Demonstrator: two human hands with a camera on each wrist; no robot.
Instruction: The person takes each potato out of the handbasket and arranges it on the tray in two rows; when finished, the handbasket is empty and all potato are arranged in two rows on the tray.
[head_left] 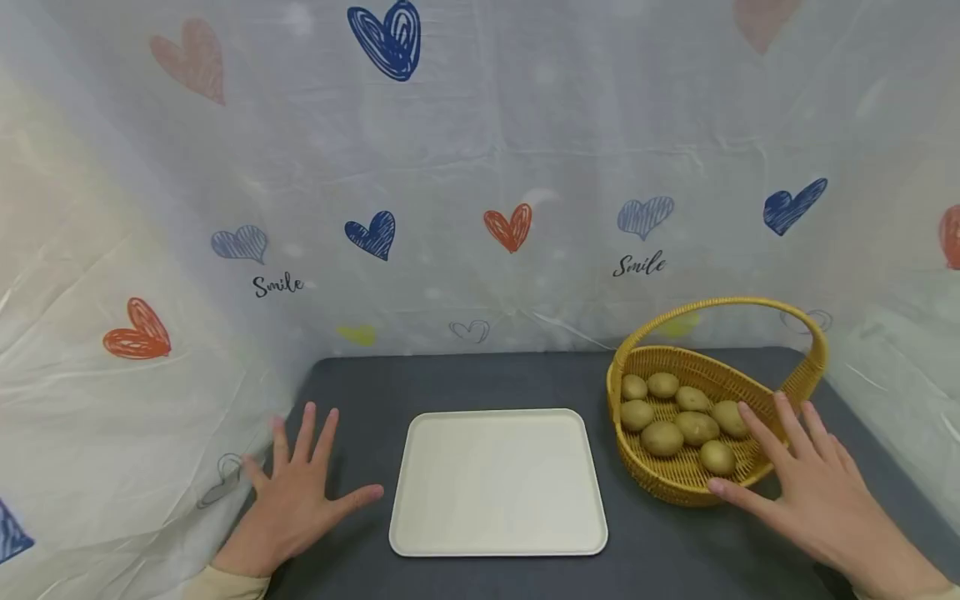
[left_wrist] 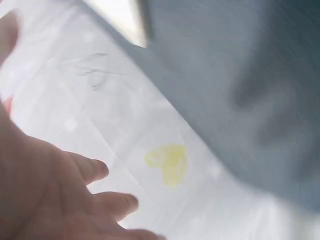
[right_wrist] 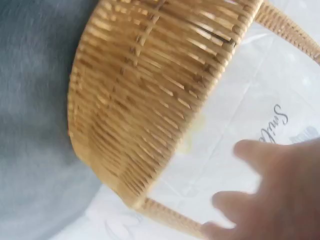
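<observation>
My left hand (head_left: 288,504) is held over the left side of the table with its fingers spread, holding nothing. To its right lies a white rectangular tray (head_left: 498,483) with a low rim and a bare surface. My right hand (head_left: 817,492) has its fingers spread too and overlaps the right front rim of a yellow wicker basket (head_left: 667,492) in the head view. Inside the basket sit several potatoes (head_left: 696,427). The right wrist view shows the woven side of the basket (right_wrist: 135,100), with my fingers (right_wrist: 255,152) apart from it.
The dark grey table (head_left: 480,379) carries the tray in the middle and the basket at right. Its tall arched handle (head_left: 727,302) rises above the potatoes. A white curtain (head_left: 450,125) printed with hearts hangs behind and along both sides.
</observation>
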